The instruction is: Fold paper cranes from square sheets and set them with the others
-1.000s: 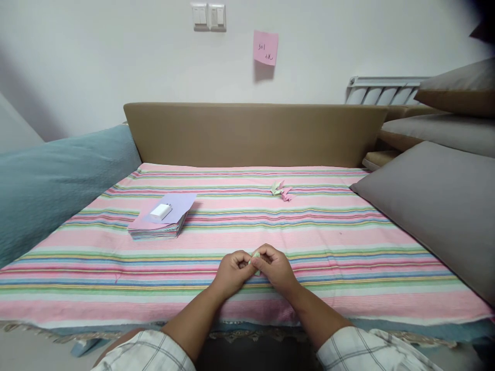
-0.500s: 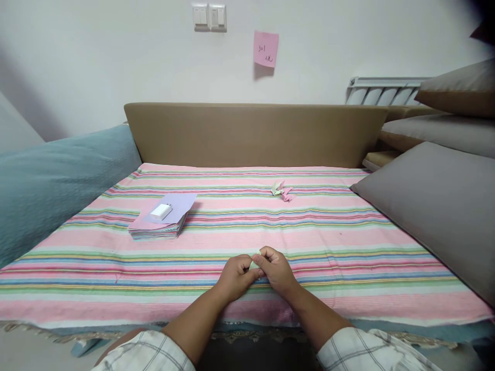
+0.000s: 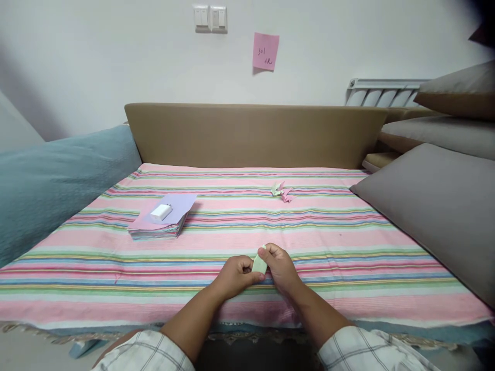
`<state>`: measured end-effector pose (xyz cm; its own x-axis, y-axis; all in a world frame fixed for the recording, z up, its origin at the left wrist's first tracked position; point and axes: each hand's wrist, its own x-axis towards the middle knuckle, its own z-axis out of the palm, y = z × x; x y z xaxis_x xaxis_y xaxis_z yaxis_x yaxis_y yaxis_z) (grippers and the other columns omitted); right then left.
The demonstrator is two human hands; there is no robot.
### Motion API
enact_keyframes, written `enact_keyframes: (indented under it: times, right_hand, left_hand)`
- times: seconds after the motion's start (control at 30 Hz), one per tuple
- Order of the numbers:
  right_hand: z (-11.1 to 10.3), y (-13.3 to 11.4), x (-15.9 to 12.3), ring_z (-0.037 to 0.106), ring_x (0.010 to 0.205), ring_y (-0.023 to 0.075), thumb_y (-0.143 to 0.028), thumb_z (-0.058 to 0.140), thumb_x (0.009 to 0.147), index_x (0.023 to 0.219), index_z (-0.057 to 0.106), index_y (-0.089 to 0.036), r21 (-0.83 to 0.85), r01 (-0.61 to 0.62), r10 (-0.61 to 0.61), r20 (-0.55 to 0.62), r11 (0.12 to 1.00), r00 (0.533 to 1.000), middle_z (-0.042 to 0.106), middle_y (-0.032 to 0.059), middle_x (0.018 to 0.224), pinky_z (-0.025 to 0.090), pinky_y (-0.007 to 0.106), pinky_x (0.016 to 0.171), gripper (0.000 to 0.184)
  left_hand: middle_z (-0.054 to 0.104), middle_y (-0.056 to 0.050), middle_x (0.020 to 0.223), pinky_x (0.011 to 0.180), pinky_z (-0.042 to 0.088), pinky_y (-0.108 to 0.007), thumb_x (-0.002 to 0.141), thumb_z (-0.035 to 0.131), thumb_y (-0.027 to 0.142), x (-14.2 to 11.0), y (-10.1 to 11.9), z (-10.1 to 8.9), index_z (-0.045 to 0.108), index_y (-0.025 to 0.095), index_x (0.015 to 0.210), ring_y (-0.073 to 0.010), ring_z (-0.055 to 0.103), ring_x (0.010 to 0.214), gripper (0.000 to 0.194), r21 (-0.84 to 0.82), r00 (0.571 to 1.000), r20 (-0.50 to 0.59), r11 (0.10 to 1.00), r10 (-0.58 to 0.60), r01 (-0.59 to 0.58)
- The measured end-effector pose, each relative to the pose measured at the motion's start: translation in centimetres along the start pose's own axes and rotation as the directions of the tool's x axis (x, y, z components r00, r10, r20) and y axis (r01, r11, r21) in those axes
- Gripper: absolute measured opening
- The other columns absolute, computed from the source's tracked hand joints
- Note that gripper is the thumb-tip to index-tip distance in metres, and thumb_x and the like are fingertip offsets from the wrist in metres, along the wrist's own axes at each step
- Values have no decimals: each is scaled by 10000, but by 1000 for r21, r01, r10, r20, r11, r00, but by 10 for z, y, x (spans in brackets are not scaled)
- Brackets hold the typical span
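A small folded piece of light green paper (image 3: 260, 264) is pinched between both my hands, low over the striped cloth (image 3: 348, 247). My left hand (image 3: 235, 276) grips its lower edge with curled fingers. My right hand (image 3: 282, 268) holds its top and right side, fingers closed. Both forearms come in from the bottom, in checked sleeves.
A stack of coloured paper sheets (image 3: 158, 222) with a small white block (image 3: 161, 211) on top lies at the left. Two folded paper figures (image 3: 282, 190), pale green and pink, sit farther back. Grey cushions (image 3: 433, 206) stand right, a teal blanket (image 3: 50, 180) left, a brown headboard (image 3: 255, 134) behind.
The green paper now shows more between my fingers; my right hand has lifted slightly and opened the fold upward. My left hand has shifted only a little.
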<state>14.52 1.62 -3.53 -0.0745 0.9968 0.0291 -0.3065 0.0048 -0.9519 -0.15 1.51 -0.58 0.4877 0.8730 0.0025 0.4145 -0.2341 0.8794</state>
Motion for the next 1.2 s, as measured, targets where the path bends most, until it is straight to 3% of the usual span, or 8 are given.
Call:
enact_keyframes:
  times: [0.33, 0.43, 0.57, 0.73, 0.9, 1.07, 1.2]
  right_hand:
    - [3, 2, -1, 334, 482, 74, -469, 694, 668, 583, 430, -188, 105, -32, 35, -19, 994, 999, 409, -67, 513, 267, 214, 472, 395]
    - [2, -1, -1, 347, 491, 77, -487, 677, 678, 617, 448, -187, 69, -29, 30, -6, 997, 1000, 412, -64, 532, 281, 213, 479, 382]
    - [2, -8, -1, 390, 548, 91, -489, 653, 695, 738, 520, -184, -73, 3, 5, 116, 997, 993, 456, -50, 606, 318, 219, 525, 336]
    - [2, -12, -2, 313, 503, 82, -528, 650, 655, 557, 427, -191, -295, 15, 10, 85, 955, 996, 365, -68, 517, 274, 220, 480, 416]
    - [1, -9, -2, 310, 498, 79, -507, 672, 640, 538, 411, -191, -263, 9, 8, 62, 965, 998, 363, -69, 507, 267, 218, 476, 423]
    - [0, -9, -2, 375, 516, 86, -506, 647, 680, 650, 519, -180, -167, -6, 28, 130, 986, 991, 465, -53, 567, 307, 222, 505, 352]
    - [-1, -11, -1, 360, 489, 84, -510, 650, 673, 633, 510, -185, -197, -17, 40, 113, 980, 993, 447, -60, 531, 294, 219, 484, 357]
  left_hand:
    - [328, 59, 535, 520, 238, -226, 690, 617, 382, 1, -1, 5, 305, 171, 485, -87, 319, 544, 428, 185, 990, -77, 977, 119, -103]
    - [340, 55, 543, 518, 244, -222, 690, 596, 409, 0, -1, 5, 338, 172, 495, -89, 327, 549, 401, 105, 994, -81, 993, 67, -59]
    - [298, 64, 527, 497, 227, -218, 674, 577, 473, 0, -2, 5, 361, 177, 520, -81, 288, 525, 398, -32, 991, -120, 998, -57, 53]
    - [263, 70, 511, 491, 217, -216, 643, 592, 472, 1, -5, 8, 339, 180, 498, -76, 261, 517, 413, -34, 982, -172, 997, -80, 75]
    - [276, 67, 511, 488, 215, -216, 643, 597, 445, 0, -4, 10, 340, 179, 493, -77, 272, 518, 400, -29, 981, -182, 997, -74, 70]
    - [298, 67, 510, 485, 227, -217, 640, 596, 484, 0, -4, 7, 404, 173, 522, -79, 285, 511, 384, -106, 979, -158, 988, -127, 111]
    - [242, 73, 490, 468, 180, -222, 648, 598, 530, 0, 0, 0, 349, 178, 487, -71, 241, 495, 460, -43, 988, -105, 993, -114, 110]
